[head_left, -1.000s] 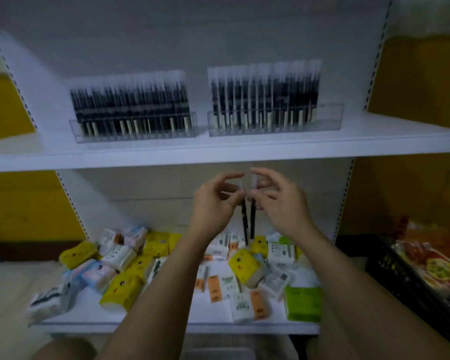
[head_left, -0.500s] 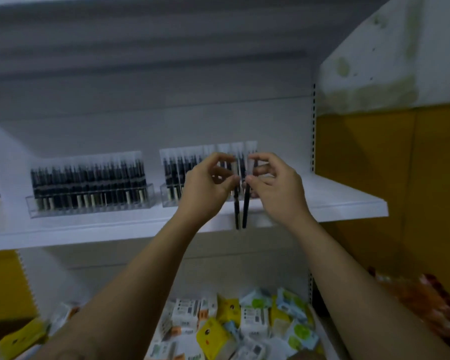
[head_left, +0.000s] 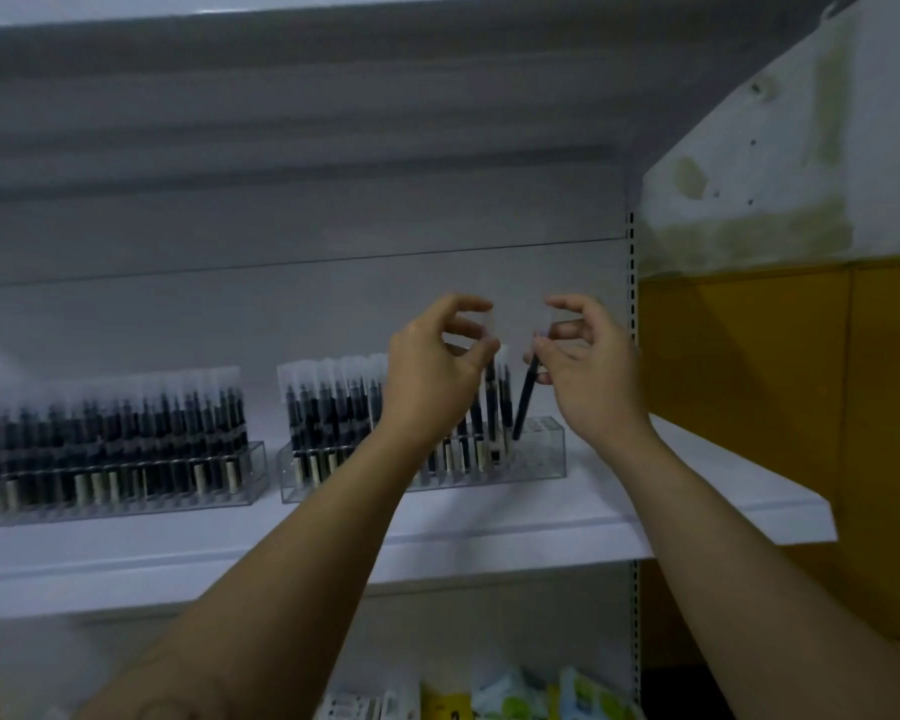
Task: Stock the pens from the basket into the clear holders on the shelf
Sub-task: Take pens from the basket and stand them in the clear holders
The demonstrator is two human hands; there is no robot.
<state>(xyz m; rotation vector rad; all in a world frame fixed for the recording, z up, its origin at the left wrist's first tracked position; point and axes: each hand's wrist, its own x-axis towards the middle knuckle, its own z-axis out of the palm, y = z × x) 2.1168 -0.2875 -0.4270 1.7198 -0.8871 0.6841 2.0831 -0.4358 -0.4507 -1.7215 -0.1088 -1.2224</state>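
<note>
Two clear holders stand on the white shelf. The left holder is packed with black pens with frosted caps. The right holder is filled except for its right end. My left hand pinches a black pen by its frosted cap, upright over the right holder. My right hand pinches another black pen, tilted, with its lower tip at the free slots near the right end. The basket is out of view.
A lower shelf holds colourful small packets at the bottom edge. A yellow and white wall is right of the shelf unit. The shelf's upright post stands close behind my right hand.
Both hands rose and moved apart, each carrying one pen over the right holder. The right pen now tilts into the holder's right end. The view came closer to the upper shelf.
</note>
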